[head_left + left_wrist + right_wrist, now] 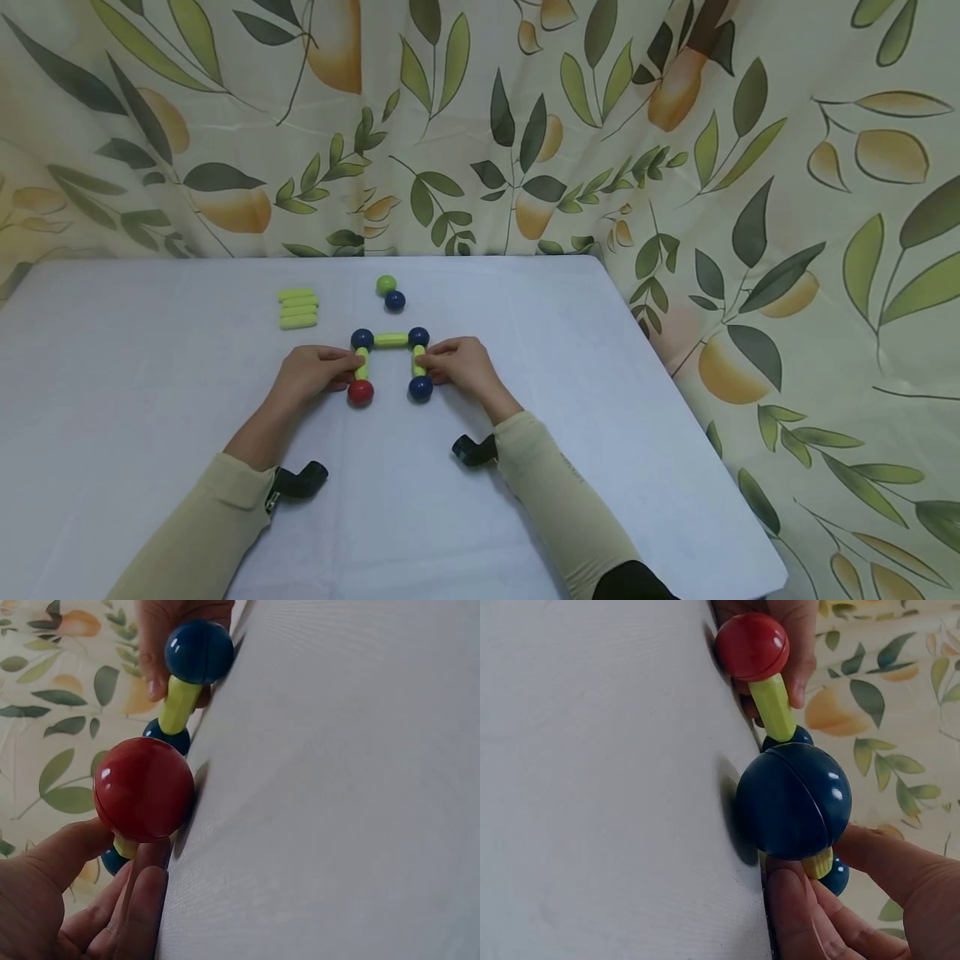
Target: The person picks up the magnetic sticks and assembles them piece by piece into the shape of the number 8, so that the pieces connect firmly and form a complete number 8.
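Grip: yellow-green faceted rod [363,367], glossy red ball [361,393] attached, was pinched by left hand [315,368] | matching rod [417,369], by right hand [464,365]

a leaf-print curtain [480,133] behind a white table [585,367] suggests an indoor, home-like setting.

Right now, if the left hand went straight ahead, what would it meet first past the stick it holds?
Across the gap, probably the facing yellow-green stick, held by the right hand, though exact depth is unclear.
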Motion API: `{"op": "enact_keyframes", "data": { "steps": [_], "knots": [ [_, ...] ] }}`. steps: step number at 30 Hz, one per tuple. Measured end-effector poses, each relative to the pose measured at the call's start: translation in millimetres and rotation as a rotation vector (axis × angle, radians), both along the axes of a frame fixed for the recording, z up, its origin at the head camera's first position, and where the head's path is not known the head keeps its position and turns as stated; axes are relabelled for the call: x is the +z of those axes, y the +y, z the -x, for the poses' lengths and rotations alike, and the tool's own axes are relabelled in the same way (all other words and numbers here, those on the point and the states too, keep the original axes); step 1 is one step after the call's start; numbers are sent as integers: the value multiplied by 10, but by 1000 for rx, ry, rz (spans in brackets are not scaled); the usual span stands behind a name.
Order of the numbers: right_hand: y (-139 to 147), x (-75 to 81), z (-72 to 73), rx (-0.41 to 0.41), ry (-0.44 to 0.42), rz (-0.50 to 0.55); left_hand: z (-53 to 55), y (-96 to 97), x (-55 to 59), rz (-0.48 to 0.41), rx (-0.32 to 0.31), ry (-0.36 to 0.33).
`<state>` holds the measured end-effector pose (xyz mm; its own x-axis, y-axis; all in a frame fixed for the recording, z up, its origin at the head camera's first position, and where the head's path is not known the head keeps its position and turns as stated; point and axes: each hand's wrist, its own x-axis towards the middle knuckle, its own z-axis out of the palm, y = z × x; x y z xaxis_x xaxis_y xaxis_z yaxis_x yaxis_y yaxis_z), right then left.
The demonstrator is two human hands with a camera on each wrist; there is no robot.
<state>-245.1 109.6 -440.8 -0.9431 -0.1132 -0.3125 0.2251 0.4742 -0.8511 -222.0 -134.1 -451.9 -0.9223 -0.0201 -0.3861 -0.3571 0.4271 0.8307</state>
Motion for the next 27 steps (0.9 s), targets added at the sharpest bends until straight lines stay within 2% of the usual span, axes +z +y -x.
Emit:
{"op": "enact_keyframes", "data": {
  "steps": [7,17,22,25,27],
  "knots": [
    [17,2,11,-25,-23,-4,39,9,-28,-16,14,-11],
    [16,-22,69,-43,15,17,136,13,-12,22,25,-8],
    [7,-40,76,-52,21,34,145,-46,-20,-24,8,-6],
    [3,-52,87,-52,20,37,146,-169,-2,-79,10,-5],
    [1,-58,93,-52,17,39,140,-291,31,-119,32,3]
  ]
}}
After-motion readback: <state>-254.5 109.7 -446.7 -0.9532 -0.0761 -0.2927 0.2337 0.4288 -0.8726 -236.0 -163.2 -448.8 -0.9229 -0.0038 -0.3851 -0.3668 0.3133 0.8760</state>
